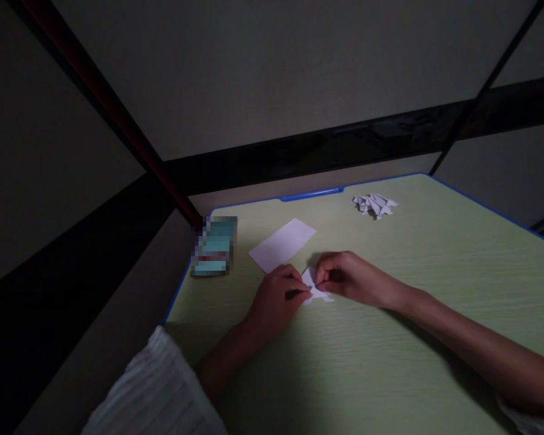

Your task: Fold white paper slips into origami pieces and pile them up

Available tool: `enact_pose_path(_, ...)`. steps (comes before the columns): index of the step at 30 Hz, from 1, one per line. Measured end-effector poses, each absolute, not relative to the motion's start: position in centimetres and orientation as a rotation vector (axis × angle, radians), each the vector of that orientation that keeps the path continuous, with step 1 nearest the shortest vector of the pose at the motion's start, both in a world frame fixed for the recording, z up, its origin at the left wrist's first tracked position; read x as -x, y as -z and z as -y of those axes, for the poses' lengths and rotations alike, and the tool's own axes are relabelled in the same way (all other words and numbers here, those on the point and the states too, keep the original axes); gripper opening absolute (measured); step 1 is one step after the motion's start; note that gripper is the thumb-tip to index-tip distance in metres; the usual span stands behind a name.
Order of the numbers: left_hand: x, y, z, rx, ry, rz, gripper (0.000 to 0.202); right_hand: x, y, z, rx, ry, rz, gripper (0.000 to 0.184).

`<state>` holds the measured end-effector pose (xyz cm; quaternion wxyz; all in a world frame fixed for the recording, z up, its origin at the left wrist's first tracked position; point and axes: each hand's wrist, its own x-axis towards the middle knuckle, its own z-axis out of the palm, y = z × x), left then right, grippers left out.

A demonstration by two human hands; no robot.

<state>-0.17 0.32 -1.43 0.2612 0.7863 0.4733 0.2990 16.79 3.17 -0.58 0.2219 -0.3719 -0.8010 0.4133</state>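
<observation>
While your left hand (276,296) and right hand (347,277) pinch the folded paper (318,295) between nearly closed fingertips, you seem to be working a fold. Creasing it probably calls for steady pressure directly under those fingertips.

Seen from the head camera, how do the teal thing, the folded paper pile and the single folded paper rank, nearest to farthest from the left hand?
1. Single folded paper, touching the left hand.
2. Teal thing, off to the hand's left.
3. Folded paper pile, on the far side of the table, to the right.
</observation>
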Motion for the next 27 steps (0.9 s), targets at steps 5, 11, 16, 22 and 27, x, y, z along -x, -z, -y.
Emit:
enact_pose_path(5,0.05,1.31,-0.32,-2.122,-0.801,-1.263,0.01,-16.61,0.14,-2.9,0.984,-1.087,2.347,0.014)
enact_pose_path(11,-0.01,1.25,-0.42,-2.074,-0.806,-1.242,0.011,-16.47,0.57,-2.86,1.017,-0.888,2.406,0.01)
enact_pose_path(16,-0.13,1.2,-0.5,-2.041,-0.8,-1.244,0.01,-16.34,0.14,-2.65,0.997,-0.857,2.426,0.01)
enact_pose_path(22,-0.08,1.47,-0.7,-2.059,-0.774,-1.228,0.01,-16.22,-0.17,-2.49,1.05,-0.853,2.444,0.012)
enact_pose_path(27,-0.12,1.24,-0.68,-2.079,-0.731,-1.239,0.011,-16.18,-0.2,-2.51,1.067,-0.85,2.459,0.014)
